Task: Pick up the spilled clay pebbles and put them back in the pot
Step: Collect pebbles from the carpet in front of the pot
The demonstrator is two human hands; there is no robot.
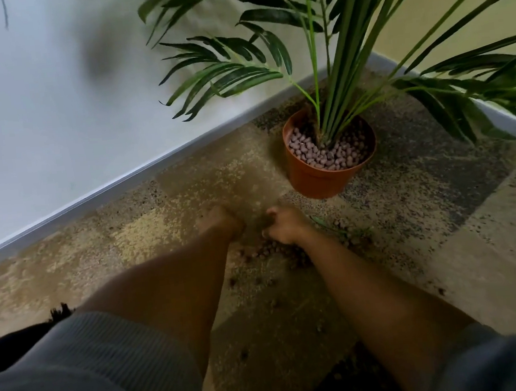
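Reaching down to the carpet (129,245), both hands meet at a heap of spilled pebbles (265,251) that lies in front of the pot (318,180). The right hand (283,226) has its fingers curled down into the heap, gripping pebbles. The left hand (220,222) is blurred (cannot tell how far it is spread or whether it holds anything). More pebbles fill the pot around the plant (342,70).

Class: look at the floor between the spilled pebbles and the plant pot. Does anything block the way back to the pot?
Nothing visible does. The spilled pebbles lie by both hands, and only bare carpet separates them from the pot. The palm fronds hang above, leaving the pot's near rim open.
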